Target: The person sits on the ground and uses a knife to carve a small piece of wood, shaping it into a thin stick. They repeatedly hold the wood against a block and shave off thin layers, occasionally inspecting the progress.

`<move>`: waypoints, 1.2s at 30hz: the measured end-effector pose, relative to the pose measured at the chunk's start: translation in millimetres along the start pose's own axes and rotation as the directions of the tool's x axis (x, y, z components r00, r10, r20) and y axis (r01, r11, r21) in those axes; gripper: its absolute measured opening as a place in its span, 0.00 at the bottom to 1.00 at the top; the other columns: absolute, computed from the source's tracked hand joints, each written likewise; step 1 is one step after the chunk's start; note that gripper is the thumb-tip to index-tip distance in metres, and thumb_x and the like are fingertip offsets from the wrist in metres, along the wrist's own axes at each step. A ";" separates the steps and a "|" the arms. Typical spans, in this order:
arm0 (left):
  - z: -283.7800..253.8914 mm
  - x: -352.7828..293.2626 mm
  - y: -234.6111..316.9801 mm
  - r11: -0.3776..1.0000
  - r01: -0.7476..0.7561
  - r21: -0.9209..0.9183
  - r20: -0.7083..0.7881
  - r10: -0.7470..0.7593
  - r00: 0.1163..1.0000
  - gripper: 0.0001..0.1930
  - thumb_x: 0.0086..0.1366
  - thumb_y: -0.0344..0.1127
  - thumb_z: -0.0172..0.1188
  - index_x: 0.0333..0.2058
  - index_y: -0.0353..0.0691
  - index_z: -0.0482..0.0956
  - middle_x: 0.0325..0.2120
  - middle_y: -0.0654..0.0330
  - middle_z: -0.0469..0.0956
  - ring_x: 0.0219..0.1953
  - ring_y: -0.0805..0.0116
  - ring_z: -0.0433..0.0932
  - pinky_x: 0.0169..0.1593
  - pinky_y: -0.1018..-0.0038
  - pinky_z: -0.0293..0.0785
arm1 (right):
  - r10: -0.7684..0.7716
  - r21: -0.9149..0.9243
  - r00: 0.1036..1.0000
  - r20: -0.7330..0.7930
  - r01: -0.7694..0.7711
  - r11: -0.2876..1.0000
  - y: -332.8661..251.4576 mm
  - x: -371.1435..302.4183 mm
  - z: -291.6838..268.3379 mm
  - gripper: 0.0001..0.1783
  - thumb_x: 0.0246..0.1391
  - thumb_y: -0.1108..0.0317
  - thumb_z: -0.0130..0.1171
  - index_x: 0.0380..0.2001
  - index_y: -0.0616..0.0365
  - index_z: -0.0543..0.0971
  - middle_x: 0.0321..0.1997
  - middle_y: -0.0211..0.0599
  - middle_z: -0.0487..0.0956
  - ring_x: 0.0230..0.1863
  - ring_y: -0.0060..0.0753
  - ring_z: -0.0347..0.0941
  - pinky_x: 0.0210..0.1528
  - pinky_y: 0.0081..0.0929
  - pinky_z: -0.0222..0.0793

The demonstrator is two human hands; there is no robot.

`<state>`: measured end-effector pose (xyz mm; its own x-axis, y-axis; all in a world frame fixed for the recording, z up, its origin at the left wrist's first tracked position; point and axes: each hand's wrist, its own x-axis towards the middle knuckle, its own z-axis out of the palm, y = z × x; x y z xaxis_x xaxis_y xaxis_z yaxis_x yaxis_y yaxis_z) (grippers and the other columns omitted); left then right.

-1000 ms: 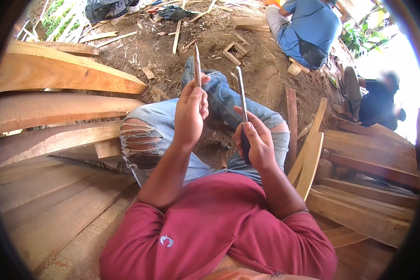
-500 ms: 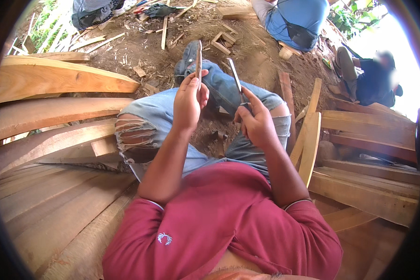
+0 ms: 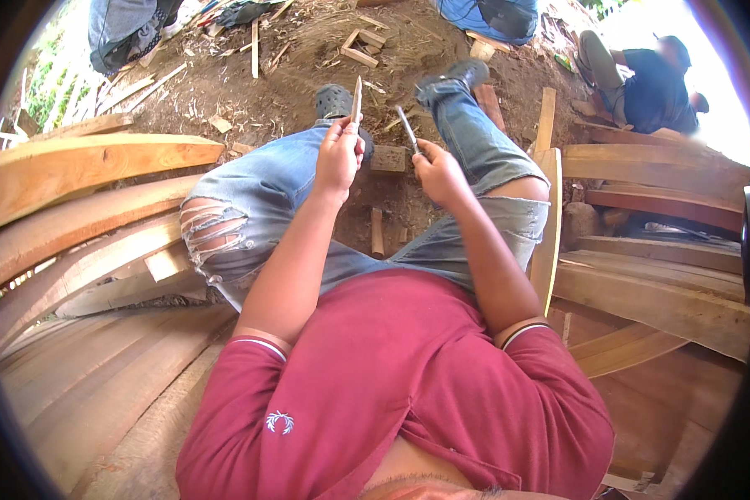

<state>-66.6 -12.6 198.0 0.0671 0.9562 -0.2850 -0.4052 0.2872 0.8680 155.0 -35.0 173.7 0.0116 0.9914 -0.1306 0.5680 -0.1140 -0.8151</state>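
My left hand (image 3: 339,160) is closed on a thin strip of wood (image 3: 357,101) that stands nearly upright and tapers to a point. In my right hand (image 3: 443,173) is a chisel-like tool (image 3: 407,129); its slim metal blade points up and slightly left, and the fingers cover its handle. Strip and blade are apart, held above the ground between my lower legs. A small wooden block (image 3: 388,159) lies on the dirt just below the two hands.
Curved planks (image 3: 100,160) are stacked on my left, and more boards (image 3: 650,171) lie on my right. One long board (image 3: 546,242) stands beside my right knee. Wood offcuts (image 3: 360,55) and shavings litter the dirt. Another person (image 3: 654,87) sits at the far right.
My right leg has swung right, uncrossing from the left foot and exposing the block. My right hand has moved slightly up and left with the tool; the left still holds the strip.
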 end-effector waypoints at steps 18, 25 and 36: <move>-48.2 69.5 -187.0 0.780 0.590 0.208 -0.181 -0.562 0.807 0.13 0.74 0.44 0.46 0.50 0.47 0.73 0.22 0.68 0.68 0.18 0.78 0.63 0.20 0.78 0.58 | 0.445 -0.305 0.858 0.256 -0.366 0.879 59.8 0.8 43.3 0.25 0.59 0.63 0.47 0.58 0.60 0.73 0.54 0.59 0.80 0.56 0.59 0.76 0.58 0.49 0.71; -42.7 70.4 -182.4 0.798 0.587 0.135 -0.135 -0.572 0.809 0.13 0.75 0.43 0.45 0.50 0.46 0.72 0.23 0.67 0.68 0.19 0.78 0.62 0.20 0.78 0.57 | 0.515 -0.359 0.841 0.169 -0.434 0.826 97.7 20.2 62.4 0.20 0.62 0.58 0.57 0.50 0.60 0.75 0.50 0.55 0.82 0.53 0.58 0.78 0.56 0.48 0.73; 8.8 58.1 -81.1 0.893 0.443 -0.081 0.079 -0.437 0.896 0.09 0.74 0.38 0.43 0.45 0.42 0.69 0.23 0.64 0.69 0.18 0.78 0.63 0.19 0.80 0.56 | 0.673 -0.572 0.738 -0.041 -0.570 0.590 163.2 55.1 51.2 0.21 0.63 0.63 0.52 0.58 0.57 0.73 0.57 0.51 0.79 0.60 0.53 0.75 0.59 0.48 0.72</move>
<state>-21.8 20.2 114.6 0.3090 0.7357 -0.6027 -0.4061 0.6751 0.6159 206.2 -2.3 4.6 0.4250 0.6578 -0.6219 0.7990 -0.5955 -0.0839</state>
